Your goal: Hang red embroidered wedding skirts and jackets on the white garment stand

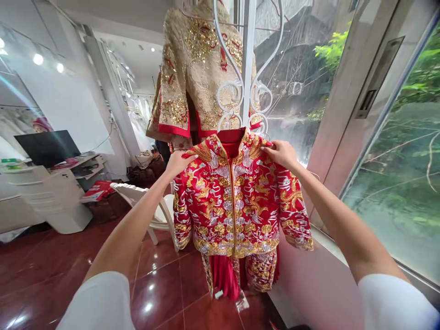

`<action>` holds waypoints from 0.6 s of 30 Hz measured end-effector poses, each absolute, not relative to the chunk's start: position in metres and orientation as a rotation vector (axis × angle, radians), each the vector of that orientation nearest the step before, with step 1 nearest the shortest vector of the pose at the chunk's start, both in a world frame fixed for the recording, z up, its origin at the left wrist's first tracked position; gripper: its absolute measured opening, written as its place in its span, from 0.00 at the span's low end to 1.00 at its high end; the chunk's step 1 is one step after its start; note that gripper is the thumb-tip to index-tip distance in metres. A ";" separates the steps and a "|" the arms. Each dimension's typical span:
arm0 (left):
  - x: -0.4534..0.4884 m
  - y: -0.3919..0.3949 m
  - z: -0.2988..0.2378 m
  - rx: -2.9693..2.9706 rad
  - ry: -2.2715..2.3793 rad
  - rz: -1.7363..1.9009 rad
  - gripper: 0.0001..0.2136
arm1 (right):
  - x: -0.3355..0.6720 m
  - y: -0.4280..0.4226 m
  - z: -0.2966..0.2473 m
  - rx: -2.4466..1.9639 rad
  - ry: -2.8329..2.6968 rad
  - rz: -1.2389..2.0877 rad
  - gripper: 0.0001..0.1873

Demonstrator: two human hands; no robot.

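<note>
A red jacket (237, 197), embroidered in gold and silver with a stand collar, hangs upright in front of me on a white scrolled metal rack (246, 68). My left hand (180, 164) grips its shoulder on the left, thumb lying over the front. At the opposite shoulder my right hand (280, 153) pinches the cloth, its other fingers tucked behind. Below the hem shows a matching red skirt (223, 275) with embroidered panels. Behind and above hangs a beige jacket (206, 78) with gold sequins and red trim.
Left of the jacket stands a white chair (161, 215). Further left are a white desk (41, 183) with a black monitor (48, 147) and a red box (99, 190). A large window (405, 183) runs along the right, above a low wall. The floor (154, 284) is shiny dark red tile.
</note>
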State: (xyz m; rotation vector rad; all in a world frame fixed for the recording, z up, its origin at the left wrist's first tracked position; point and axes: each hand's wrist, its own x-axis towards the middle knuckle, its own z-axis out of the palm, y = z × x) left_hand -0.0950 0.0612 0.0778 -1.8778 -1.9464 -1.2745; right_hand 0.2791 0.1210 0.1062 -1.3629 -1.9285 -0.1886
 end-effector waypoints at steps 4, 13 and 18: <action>-0.094 0.052 0.088 -1.760 -1.890 -1.242 0.25 | 0.280 0.098 0.111 -1.410 -1.809 -0.329 0.22; -0.079 0.058 0.081 -1.681 -2.005 -1.127 0.25 | 0.282 0.102 0.088 -1.496 -1.757 -0.294 0.22; -0.071 0.068 0.112 -1.636 -1.905 -1.122 0.27 | 0.287 0.110 0.106 -1.464 -1.637 -0.357 0.23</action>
